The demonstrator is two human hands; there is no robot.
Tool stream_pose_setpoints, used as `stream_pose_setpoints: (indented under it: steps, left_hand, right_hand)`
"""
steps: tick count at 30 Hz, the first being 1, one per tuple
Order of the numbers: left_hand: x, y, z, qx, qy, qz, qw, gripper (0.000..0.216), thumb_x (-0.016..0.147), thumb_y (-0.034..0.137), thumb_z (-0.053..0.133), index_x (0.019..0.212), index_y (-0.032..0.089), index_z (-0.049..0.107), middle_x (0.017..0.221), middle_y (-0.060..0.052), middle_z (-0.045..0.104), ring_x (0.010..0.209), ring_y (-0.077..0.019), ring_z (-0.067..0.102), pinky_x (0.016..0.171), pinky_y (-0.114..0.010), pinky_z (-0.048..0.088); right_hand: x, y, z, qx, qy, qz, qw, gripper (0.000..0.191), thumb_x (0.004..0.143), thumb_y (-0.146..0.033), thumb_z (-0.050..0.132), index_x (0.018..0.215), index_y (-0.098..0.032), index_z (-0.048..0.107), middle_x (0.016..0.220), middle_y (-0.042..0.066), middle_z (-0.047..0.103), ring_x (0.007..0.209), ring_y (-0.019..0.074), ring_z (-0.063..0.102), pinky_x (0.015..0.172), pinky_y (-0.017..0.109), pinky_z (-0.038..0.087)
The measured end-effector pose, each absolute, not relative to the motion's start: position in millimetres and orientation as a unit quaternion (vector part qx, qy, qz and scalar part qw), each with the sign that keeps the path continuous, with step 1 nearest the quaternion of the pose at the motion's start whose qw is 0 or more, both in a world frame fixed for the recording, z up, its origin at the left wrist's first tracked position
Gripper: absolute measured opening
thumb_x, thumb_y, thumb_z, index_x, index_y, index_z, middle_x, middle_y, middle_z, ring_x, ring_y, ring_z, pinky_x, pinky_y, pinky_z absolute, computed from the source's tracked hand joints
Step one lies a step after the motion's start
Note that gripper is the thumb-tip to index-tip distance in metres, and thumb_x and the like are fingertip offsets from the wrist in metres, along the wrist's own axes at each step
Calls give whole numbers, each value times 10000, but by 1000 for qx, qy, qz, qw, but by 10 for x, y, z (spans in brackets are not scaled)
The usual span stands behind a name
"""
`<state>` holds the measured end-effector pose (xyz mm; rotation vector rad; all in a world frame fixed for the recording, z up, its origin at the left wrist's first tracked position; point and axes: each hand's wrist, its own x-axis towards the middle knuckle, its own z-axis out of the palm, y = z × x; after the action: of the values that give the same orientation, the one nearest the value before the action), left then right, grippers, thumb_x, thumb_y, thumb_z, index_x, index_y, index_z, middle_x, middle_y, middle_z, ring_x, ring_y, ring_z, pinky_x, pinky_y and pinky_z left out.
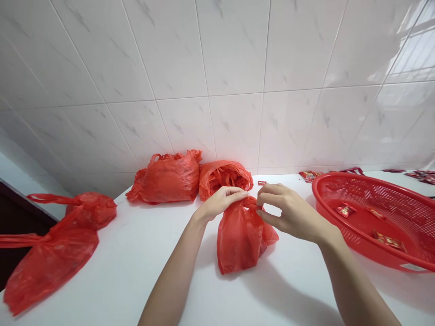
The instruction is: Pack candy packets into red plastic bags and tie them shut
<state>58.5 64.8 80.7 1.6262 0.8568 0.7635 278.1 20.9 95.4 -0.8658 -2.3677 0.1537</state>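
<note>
A red plastic bag (239, 240) stands on the white table in front of me, its top gathered between my two hands. My left hand (222, 201) pinches the gathered top from the left side. From the right, my right hand (283, 208) grips a handle of the same bag between thumb and fingers. What lies inside the bag cannot be made out through the thin plastic. Just behind my left hand is a bundle of crumpled red plastic bags (226, 174).
A red plastic basket (360, 231) holding a few small packets (345, 209) stands at the right. More packets (309, 175) lie behind it by the tiled wall. A full red bag (168, 179) sits at the back; tied red bags (56, 258) lie at the left edge.
</note>
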Motion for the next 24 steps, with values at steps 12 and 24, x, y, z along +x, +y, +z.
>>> stream_pose_setpoints:
  steps: [12,24]
  left_hand:
    - [519,1073,243,686,484,275,468,486,568,541,841,801,143,688,537,89,386,531,-88,298,554,-254,212]
    - [480,1110,258,679,488,298,461,504,617,611,789,748,140,668,597,64,414,556,-86,303,538,-248,196]
  right_hand:
    - [2960,-20,1148,-319,-921,192,117,279,778,-74,525,574,-211,393,638,-13,519,541,120,394,538,302,254]
    - [3090,23,1236,-306,-886,272,216,136,878,-223,557,746,-220,594,734,5,643,657,145,553,631,283,445]
